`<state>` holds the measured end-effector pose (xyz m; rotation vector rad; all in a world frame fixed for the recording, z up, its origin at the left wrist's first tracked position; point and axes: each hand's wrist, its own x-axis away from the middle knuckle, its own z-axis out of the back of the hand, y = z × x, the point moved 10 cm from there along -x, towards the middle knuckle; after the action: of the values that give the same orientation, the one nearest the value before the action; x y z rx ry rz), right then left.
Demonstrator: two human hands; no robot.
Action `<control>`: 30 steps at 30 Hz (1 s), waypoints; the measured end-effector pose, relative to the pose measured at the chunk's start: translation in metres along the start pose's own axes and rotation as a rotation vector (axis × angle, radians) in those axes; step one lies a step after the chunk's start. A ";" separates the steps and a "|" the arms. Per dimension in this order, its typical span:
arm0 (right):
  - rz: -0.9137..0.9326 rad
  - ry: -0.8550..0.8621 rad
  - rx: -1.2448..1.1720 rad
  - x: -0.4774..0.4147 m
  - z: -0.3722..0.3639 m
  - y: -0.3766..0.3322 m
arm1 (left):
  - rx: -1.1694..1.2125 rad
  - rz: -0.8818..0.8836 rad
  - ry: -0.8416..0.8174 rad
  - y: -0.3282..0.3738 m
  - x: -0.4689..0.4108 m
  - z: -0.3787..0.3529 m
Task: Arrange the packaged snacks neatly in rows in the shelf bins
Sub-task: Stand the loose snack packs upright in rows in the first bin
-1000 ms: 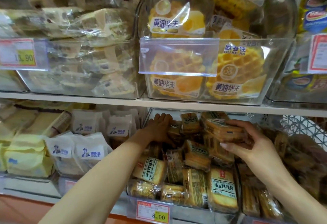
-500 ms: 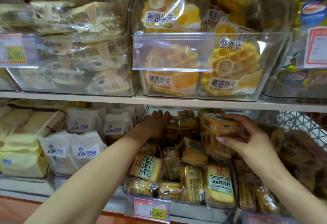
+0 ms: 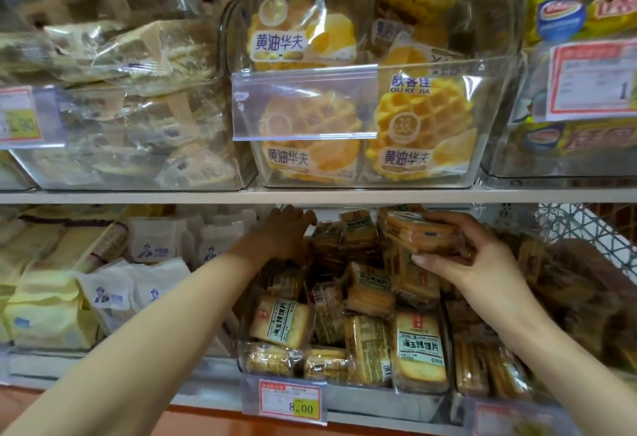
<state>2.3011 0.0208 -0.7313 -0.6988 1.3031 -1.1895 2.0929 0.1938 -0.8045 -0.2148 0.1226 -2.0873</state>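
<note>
I see my right hand (image 3: 472, 260) clamped on a toast-slice packet (image 3: 418, 234), lifted above the back right of the lower shelf bin (image 3: 344, 389); my left hand (image 3: 281, 234) lies flat, fingers spread, on packets at its back left corner.

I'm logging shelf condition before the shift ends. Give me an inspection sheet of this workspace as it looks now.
Surface: white lower shelf, price tag 8.00 on its edge.
Job's things: clear-wrapped toasted bread slice packs jumbled in the clear bin, not in rows.
Clutter: nothing seen.
Grippers: left hand reaching to the bin's back; right hand holding one brown snack pack above the pile.
Cables: nothing seen.
Surroundings: yellow waffle packs above; white paper bags left.
</note>
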 end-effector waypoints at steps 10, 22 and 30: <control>0.006 0.008 -0.019 0.000 0.008 0.000 | -0.233 -0.143 0.033 -0.005 0.013 0.000; 0.022 0.001 -0.017 0.000 0.009 0.001 | -0.254 -0.057 0.174 0.006 0.024 -0.001; 0.029 -0.005 -0.011 0.000 0.006 0.001 | -0.337 0.040 0.172 0.001 0.009 0.005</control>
<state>2.3074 0.0197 -0.7315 -0.6876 1.3122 -1.1574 2.0901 0.1859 -0.7993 -0.2328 0.5792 -2.0338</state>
